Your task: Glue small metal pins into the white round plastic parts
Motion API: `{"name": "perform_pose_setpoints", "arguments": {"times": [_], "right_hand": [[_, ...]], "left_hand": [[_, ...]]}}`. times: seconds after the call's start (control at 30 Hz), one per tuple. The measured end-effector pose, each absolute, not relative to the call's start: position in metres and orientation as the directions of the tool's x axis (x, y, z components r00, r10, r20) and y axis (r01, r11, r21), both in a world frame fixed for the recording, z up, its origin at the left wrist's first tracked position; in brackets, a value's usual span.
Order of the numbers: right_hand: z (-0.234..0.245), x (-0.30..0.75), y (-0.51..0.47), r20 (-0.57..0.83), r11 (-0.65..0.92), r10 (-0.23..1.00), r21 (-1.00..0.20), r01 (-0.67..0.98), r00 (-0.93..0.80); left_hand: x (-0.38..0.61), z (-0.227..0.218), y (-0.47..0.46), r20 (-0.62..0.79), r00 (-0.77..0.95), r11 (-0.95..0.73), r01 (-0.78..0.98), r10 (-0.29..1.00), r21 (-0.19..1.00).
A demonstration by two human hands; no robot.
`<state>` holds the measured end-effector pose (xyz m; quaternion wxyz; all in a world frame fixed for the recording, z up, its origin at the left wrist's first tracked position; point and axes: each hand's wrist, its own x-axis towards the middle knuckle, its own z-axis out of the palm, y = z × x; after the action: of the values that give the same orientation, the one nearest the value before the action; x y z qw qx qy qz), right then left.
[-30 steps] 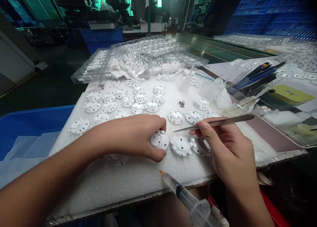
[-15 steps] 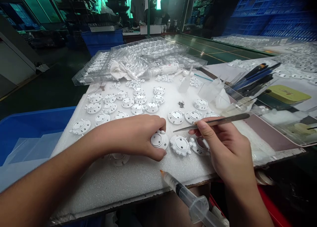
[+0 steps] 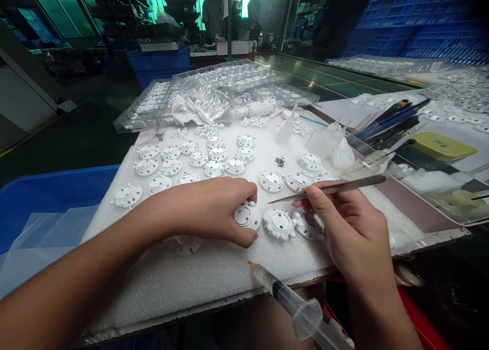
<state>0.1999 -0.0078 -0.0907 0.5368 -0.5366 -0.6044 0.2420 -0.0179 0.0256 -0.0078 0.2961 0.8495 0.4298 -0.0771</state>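
My left hand [image 3: 208, 210] is curled around a round white plastic part [image 3: 247, 215] that rests on the white foam sheet [image 3: 183, 273], thumb and fingers pinching its rim. My right hand [image 3: 349, 233] grips metal tweezers [image 3: 328, 189], whose tips point left and hover just above and right of that part. Two more white round parts [image 3: 279, 224] lie between my hands, one partly under my right fingers. A syringe [image 3: 284, 296] with an orange tip lies at the foam's near edge.
Several more white round parts [image 3: 196, 159] sit in rows farther back on the foam, beside a small pile of dark screws [image 3: 280, 161]. Clear trays [image 3: 229, 85] of small white pieces stand behind. A blue bin [image 3: 46, 202] is at left; pens and tools [image 3: 393, 118] at right.
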Motion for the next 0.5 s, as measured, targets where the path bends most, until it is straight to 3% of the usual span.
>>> {"name": "perform_pose_setpoints", "arguments": {"times": [0.5], "right_hand": [[-0.0919, 0.1989, -0.0071, 0.345, 0.265, 0.923, -0.892, 0.368, 0.173]], "left_hand": [[-0.0186, -0.0094, 0.0240, -0.359, 0.623, -0.468, 0.771, 0.695, 0.432]]}}
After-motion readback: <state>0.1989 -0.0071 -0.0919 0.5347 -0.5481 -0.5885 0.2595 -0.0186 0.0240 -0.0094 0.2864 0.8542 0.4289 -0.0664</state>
